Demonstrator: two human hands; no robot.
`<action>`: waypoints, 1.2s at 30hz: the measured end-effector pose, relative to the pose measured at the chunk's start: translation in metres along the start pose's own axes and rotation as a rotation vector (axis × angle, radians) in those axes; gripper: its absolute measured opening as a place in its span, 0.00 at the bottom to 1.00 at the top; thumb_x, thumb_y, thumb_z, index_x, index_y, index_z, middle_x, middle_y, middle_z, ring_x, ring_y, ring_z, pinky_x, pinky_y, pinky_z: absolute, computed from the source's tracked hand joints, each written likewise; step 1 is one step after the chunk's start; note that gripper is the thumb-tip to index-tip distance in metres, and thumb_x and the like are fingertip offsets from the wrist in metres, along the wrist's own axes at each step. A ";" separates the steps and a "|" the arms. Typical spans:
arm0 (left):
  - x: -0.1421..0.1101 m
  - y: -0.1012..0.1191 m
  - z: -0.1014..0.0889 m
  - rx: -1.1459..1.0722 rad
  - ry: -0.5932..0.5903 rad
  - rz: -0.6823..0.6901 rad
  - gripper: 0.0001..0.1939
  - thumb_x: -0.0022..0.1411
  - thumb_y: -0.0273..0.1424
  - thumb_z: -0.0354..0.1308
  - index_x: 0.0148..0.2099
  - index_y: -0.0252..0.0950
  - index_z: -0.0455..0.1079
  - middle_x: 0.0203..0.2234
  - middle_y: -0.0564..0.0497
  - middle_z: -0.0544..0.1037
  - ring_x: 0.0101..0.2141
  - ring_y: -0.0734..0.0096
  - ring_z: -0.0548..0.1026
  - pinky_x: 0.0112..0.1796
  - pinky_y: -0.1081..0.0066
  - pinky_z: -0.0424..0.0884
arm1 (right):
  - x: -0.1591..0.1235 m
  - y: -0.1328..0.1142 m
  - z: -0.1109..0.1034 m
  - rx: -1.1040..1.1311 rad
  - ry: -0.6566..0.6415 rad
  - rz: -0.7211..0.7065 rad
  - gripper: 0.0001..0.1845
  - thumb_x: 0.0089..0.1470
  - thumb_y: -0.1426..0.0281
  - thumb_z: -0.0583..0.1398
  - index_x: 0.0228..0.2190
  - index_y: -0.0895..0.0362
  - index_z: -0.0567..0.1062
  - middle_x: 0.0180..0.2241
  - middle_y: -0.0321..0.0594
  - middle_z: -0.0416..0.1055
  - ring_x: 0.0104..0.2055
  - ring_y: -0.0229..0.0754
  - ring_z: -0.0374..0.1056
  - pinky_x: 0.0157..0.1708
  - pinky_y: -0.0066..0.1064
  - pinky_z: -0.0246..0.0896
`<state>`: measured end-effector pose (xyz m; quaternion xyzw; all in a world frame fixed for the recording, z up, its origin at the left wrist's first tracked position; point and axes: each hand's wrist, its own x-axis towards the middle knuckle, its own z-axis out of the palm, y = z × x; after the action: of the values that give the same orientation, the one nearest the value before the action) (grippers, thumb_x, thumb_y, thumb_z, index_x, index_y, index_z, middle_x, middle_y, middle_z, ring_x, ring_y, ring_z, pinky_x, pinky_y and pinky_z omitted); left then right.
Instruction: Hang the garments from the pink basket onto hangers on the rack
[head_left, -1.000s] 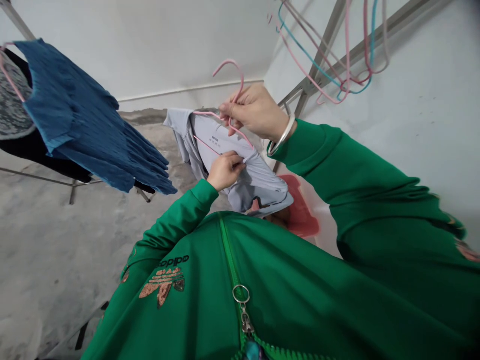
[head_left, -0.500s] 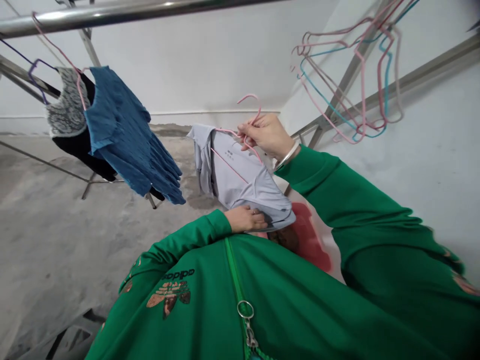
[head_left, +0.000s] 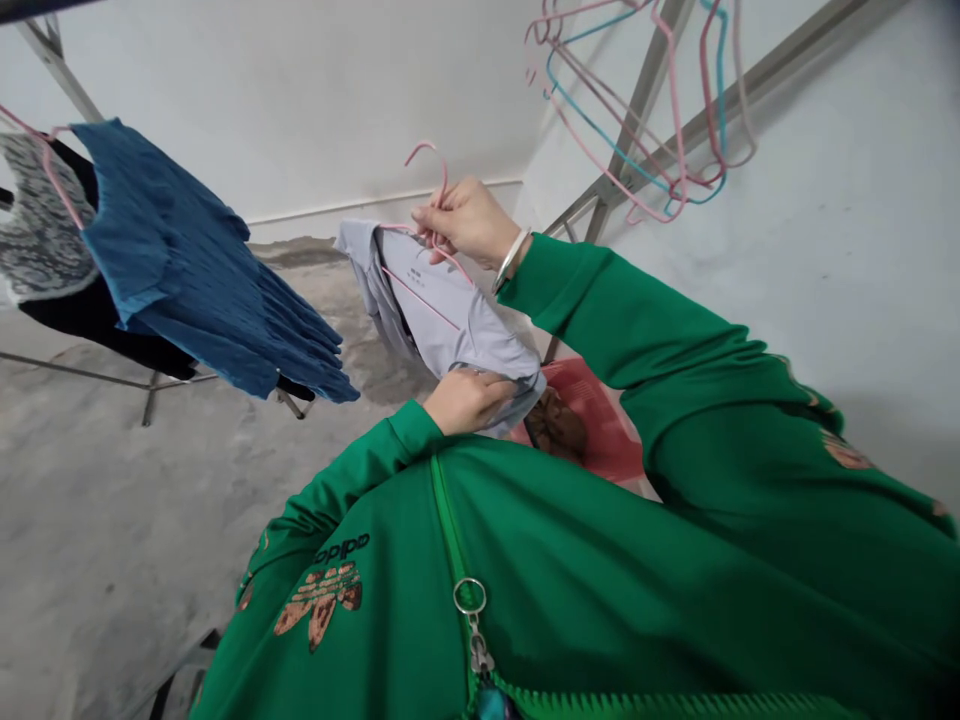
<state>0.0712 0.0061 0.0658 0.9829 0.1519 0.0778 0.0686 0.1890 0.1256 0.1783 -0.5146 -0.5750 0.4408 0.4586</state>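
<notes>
My right hand [head_left: 465, 222] is raised and closed around a pink coated wire hanger [head_left: 429, 152], whose hook sticks up above my fingers. A pale grey shirt [head_left: 442, 310] hangs below that hand, with a wire of the hanger lying across its front. My left hand [head_left: 469, 400] is lower down, its fingers curled over the shirt's bottom edge. A silver bangle [head_left: 511, 260] sits on my right wrist. Green sleeves cover both my arms.
A blue pleated garment [head_left: 180, 260] and a black-and-grey garment [head_left: 41, 220] hang on a metal drying rack [head_left: 82, 370] to the left. Several empty hangers [head_left: 637, 110] dangle at upper right. A red bag [head_left: 592, 420] lies below my arms on a concrete floor [head_left: 150, 530].
My left hand has moved from the middle of the shirt down to its bottom edge. The shirt sits higher and more bunched. My view has shifted slightly.
</notes>
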 end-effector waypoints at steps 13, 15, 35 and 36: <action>0.018 0.007 0.005 0.228 0.153 0.112 0.18 0.70 0.26 0.38 0.47 0.31 0.70 0.37 0.38 0.75 0.38 0.61 0.70 0.32 0.62 0.59 | 0.011 0.002 0.007 -0.038 0.057 0.016 0.16 0.57 0.69 0.61 0.19 0.56 0.68 0.15 0.31 0.62 0.18 0.33 0.59 0.25 0.32 0.70; 0.017 0.010 0.005 0.200 0.150 0.173 0.17 0.70 0.26 0.39 0.47 0.32 0.70 0.39 0.39 0.75 0.39 0.62 0.71 0.33 0.63 0.59 | 0.012 0.002 0.007 -0.038 0.068 0.026 0.17 0.58 0.69 0.60 0.19 0.57 0.68 0.15 0.32 0.62 0.18 0.33 0.59 0.24 0.31 0.70; -0.127 -0.029 0.037 0.259 -0.185 -0.281 0.09 0.63 0.27 0.50 0.44 0.35 0.68 0.32 0.45 0.74 0.30 0.65 0.72 0.30 0.64 0.65 | 0.048 0.002 0.038 0.149 -0.087 -0.053 0.17 0.44 0.58 0.68 0.22 0.60 0.74 0.18 0.35 0.63 0.20 0.31 0.60 0.21 0.27 0.70; -0.133 -0.028 0.042 0.241 -0.212 -0.319 0.07 0.63 0.27 0.50 0.42 0.35 0.68 0.31 0.46 0.74 0.30 0.65 0.72 0.30 0.65 0.65 | 0.053 -0.005 0.045 0.130 -0.093 -0.065 0.16 0.45 0.59 0.67 0.22 0.60 0.74 0.18 0.34 0.63 0.19 0.30 0.59 0.20 0.27 0.69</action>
<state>-0.0549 -0.0135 0.0029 0.9502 0.3057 -0.0563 -0.0222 0.1416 0.1769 0.1786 -0.4437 -0.5821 0.4857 0.4778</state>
